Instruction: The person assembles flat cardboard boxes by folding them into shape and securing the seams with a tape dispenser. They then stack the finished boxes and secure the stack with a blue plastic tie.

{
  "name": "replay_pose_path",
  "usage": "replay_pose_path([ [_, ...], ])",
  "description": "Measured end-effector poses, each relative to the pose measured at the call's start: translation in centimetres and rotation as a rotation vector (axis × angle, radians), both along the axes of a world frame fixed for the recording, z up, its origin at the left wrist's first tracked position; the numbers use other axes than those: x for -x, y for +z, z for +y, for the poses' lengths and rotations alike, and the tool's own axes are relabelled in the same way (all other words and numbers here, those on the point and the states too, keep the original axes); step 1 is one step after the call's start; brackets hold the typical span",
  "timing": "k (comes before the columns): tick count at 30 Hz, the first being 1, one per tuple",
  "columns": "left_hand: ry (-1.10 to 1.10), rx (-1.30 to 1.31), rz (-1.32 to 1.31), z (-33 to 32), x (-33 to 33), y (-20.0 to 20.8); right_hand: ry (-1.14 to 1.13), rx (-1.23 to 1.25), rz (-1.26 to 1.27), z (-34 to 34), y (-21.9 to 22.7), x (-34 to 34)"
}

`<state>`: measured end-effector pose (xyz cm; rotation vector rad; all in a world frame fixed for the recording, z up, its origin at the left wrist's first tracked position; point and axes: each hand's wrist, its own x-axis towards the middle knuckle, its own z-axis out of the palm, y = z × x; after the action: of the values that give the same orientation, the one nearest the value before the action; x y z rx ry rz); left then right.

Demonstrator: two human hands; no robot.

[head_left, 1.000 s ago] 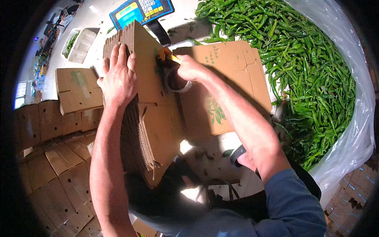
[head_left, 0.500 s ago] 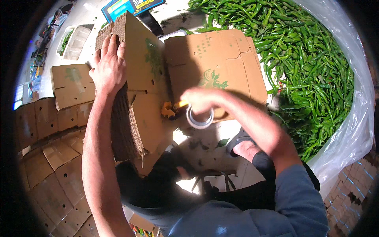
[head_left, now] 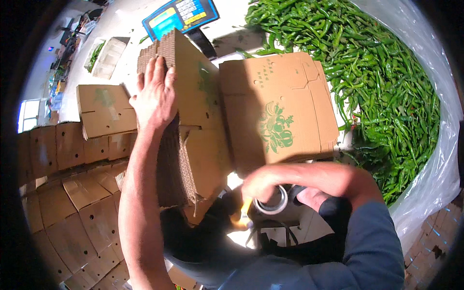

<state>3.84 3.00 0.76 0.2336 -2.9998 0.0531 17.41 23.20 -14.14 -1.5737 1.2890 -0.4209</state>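
Observation:
My left hand (head_left: pixel 157 99) lies with fingers stretched over the top edges of a thick stack of folded cardboard boxes (head_left: pixel 205 150), which stands on edge and leans slightly. My right hand (head_left: pixel 261 184) is closed around a tape dispenser (head_left: pixel 244 208) with a yellow-orange handle and a roll of tape. It is low, just right of the stack's near bottom corner, with the dispenser's orange end pointing down toward my lap. Right of the stack, another flat cardboard box (head_left: pixel 246 116) with a green vegetable print lies on the white surface.
A big heap of green peppers (head_left: pixel 377 82) covers the right side, bordered by clear plastic sheeting (head_left: pixel 447 130). A blue scale display (head_left: pixel 181 17) stands at the back. Stacked cardboard boxes (head_left: pixel 77 212) fill the left, and a small white crate (head_left: pixel 108 57) sits behind them.
My right hand has drawn the tape dispenser down toward me, and its orange end has swung from pointing left to pointing down. My left hand stays on the stack; the whole view has shifted slightly.

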Motion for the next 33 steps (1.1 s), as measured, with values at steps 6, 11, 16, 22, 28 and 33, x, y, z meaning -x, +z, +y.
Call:
replay_pose_path([
  [6, -0.013, -0.046, -0.020, -0.9, -0.1, 0.3, -0.634, 0.686, 0.009, 2.8, 13.4, 4.6],
  [11, -0.083, -0.101, -0.075, -1.1, -0.1, 1.0, -0.567, 0.877, 0.321, -0.5, 14.7, 6.4],
  [16, -0.104, -0.102, -0.075, -1.8, -0.4, 0.9, -0.551, 0.750, 0.303, 0.4, 14.1, 6.4],
  [22, -0.078, -0.106, -0.069, -1.5, -0.4, 0.7, -0.565, 0.538, 0.548, 7.6, 18.2, 4.9],
  [28, -0.130, -0.023, 0.000, -4.4, 0.9, -2.0, -1.037, 0.025, 0.333, 12.5, 17.5, 5.2],
  [33, -0.184, 0.021, 0.020, -3.5, 1.7, -2.4, -1.701, 0.202, -0.418, 7.2, 7.6, 6.8],
])
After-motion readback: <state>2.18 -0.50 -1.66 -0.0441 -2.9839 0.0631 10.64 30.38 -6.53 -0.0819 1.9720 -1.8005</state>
